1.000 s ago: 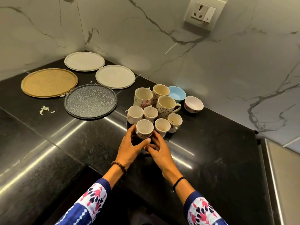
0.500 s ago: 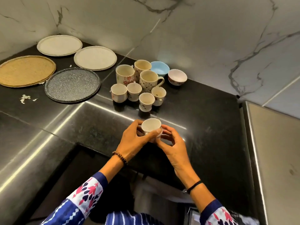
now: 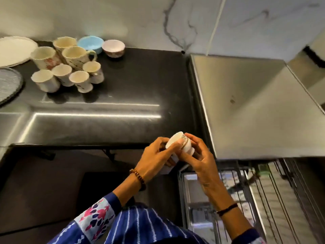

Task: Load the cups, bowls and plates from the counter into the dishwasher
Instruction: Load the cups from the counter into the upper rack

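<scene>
So right now both hands are on one small cup. The left hand has its fingers curled round the rim side, and the right hand wraps the base side with its fingers folded over the patterned band. The cup is tipped on its side with the mouth facing roughly 10 o'clock. It's up in the air, off the table, and sits at about 5 o'clock from the middle of the view, right by the table's front edge.

The rest of the stuff is well apart from the hands, up around 10 o'clock. Seven cups stand upright in a tight bunch, three bigger mugs at the back and four little ones in front. Just past them toward 1 o'clock there's a blue bowl, with a pinkish bowl beside it at its 3 o'clock, both near the marble wall. At 9 o'clock from the cups, cut off by the frame edge, are a white plate and below it a grey speckled plate.

At 3 o'clock from the table a flat steel panel butts against it. Under that, at about 4 o'clock from the hands, you can see the wire dishwasher rack, pretty blurry.

There's a bead bracelet on the left wrist and a thin black band on the right.
</scene>
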Available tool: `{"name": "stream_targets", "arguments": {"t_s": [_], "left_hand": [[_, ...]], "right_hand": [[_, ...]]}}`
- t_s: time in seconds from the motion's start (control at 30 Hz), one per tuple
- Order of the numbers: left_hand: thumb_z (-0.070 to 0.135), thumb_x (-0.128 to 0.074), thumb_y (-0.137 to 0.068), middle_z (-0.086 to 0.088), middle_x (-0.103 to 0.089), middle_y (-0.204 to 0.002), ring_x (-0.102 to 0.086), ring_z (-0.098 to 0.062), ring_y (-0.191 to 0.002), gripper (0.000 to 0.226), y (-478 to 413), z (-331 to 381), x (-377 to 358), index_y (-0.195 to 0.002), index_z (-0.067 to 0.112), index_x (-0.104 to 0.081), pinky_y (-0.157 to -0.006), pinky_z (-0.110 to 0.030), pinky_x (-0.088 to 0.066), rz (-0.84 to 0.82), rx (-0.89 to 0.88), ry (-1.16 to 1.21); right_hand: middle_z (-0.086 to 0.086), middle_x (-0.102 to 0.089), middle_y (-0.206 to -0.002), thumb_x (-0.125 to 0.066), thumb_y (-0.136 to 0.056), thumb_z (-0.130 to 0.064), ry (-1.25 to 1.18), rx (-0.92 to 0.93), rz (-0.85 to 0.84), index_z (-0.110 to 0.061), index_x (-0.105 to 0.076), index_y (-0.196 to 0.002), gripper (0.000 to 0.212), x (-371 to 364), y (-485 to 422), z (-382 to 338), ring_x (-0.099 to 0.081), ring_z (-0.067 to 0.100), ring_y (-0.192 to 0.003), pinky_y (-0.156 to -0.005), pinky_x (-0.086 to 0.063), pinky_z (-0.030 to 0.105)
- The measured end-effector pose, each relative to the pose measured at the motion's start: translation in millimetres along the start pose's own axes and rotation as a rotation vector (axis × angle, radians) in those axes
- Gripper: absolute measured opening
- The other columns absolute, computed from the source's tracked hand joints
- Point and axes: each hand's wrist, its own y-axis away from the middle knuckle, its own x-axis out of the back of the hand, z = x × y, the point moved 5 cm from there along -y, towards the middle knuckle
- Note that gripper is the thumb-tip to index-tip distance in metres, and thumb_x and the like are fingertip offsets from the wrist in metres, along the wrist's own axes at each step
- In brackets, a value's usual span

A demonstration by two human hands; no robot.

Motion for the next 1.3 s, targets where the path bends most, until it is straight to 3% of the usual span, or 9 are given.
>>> {"name": "stream_targets", "arguments": {"t_s": [0.33, 0.43, 0.57, 0.67, 0.83, 0.97, 1.03, 1.17, 1.3], "left_hand": [[0.045, -0.065, -0.086, 0.000, -0.070, -0.109, -0.071, -0.014, -0.091, 0.052, 32, -50, -180, -0.131, 0.021, -0.053, -0.075, -0.033, -0.060, -0.315, 0.091, -0.050], [0.046, -0.068, -0.083, 0.001, -0.070, -0.107, -0.071, -0.012, -0.091, 0.052, 34, -66, -214, -0.128, 0.022, -0.053, -0.074, -0.033, -0.060, -0.351, 0.139, -0.081], [0.040, -0.070, -0.085, 0.000, -0.071, -0.104, -0.071, -0.013, -0.092, 0.034, 21, -88, -251, -0.116, 0.028, -0.058, -0.078, -0.037, -0.060, -0.393, 0.163, -0.144], [0.032, -0.068, -0.088, -0.003, -0.071, -0.105, -0.070, -0.018, -0.095, 0.022, 2, -110, -269, -0.107, 0.030, -0.058, -0.081, -0.036, -0.059, -0.415, 0.206, -0.178], [0.035, -0.069, -0.080, 0.000, -0.069, -0.108, -0.066, -0.016, -0.100, 0.038, -41, -160, -293, -0.116, 0.022, -0.061, -0.089, -0.036, -0.056, -0.433, 0.262, -0.262], [0.027, -0.064, -0.090, 0.000, -0.065, -0.117, -0.060, -0.011, -0.102, 0.035, -90, -185, -303, -0.122, 0.013, -0.059, -0.077, -0.012, -0.049, -0.411, 0.202, -0.404], [0.033, -0.062, -0.091, 0.002, -0.059, -0.131, -0.057, -0.012, -0.114, 0.042, -114, -199, -307, -0.130, 0.018, -0.053, -0.090, -0.019, -0.048, -0.400, 0.167, -0.531], [0.031, -0.058, -0.093, -0.003, -0.042, -0.149, -0.042, -0.021, -0.134, 0.055, -153, -209, -320, -0.144, 0.022, -0.039, -0.109, -0.032, -0.037, -0.348, -0.111, -0.846], [0.020, -0.058, -0.094, -0.006, -0.012, -0.161, -0.016, -0.024, -0.147, 0.077, -186, -216, -339, -0.154, 0.021, -0.010, -0.117, -0.034, -0.021, -0.354, -0.299, -1.146]], "right_hand": [[0.001, -0.067, -0.128, -0.075, -0.083, -0.018, -0.161, -0.136, 0.277, -0.025, -0.059, -0.134, 0.053, 155, 103, 66, -0.066, 0.024, -0.116, -0.090, -0.058, 0.049], [0.002, -0.066, -0.128, -0.074, -0.085, -0.017, -0.201, -0.191, 0.308, -0.026, -0.058, -0.135, 0.053, 186, 119, 88, -0.066, 0.025, -0.117, -0.090, -0.058, 0.047], [0.003, -0.067, -0.127, -0.078, -0.079, -0.027, -0.238, -0.259, 0.365, -0.029, -0.059, -0.133, 0.057, 221, 127, 120, -0.067, 0.024, -0.114, -0.086, -0.059, 0.044], [0.003, -0.070, -0.122, -0.076, -0.084, -0.019, -0.312, -0.323, 0.399, -0.024, -0.058, -0.133, 0.053, 242, 122, 150, -0.070, 0.024, -0.109, -0.082, -0.060, 0.038], [0.005, -0.074, -0.114, -0.082, -0.076, -0.023, -0.352, -0.396, 0.482, -0.017, -0.062, -0.127, 0.055, 268, 91, 201, -0.073, 0.023, -0.101, -0.074, -0.060, 0.032], [0.004, -0.076, -0.109, -0.086, -0.075, -0.021, -0.282, -0.409, 0.506, -0.018, -0.067, -0.119, 0.048, 291, 49, 237, -0.074, 0.020, -0.094, -0.069, -0.059, 0.028], [0.006, -0.074, -0.114, -0.087, -0.074, -0.019, -0.245, -0.395, 0.513, -0.016, -0.068, -0.120, 0.050, 304, 27, 255, -0.074, 0.020, -0.096, -0.065, -0.058, 0.024], [0.002, -0.071, -0.111, -0.085, -0.077, -0.016, -0.167, -0.365, 0.553, -0.011, -0.066, -0.118, 0.046, 325, -6, 272, -0.071, 0.017, -0.094, -0.065, -0.057, 0.021], [0.001, -0.068, -0.109, -0.087, -0.072, -0.034, 0.062, -0.247, 0.519, -0.014, -0.063, -0.113, 0.052, 339, -28, 282, -0.067, 0.020, -0.102, -0.088, -0.059, 0.042]]}}
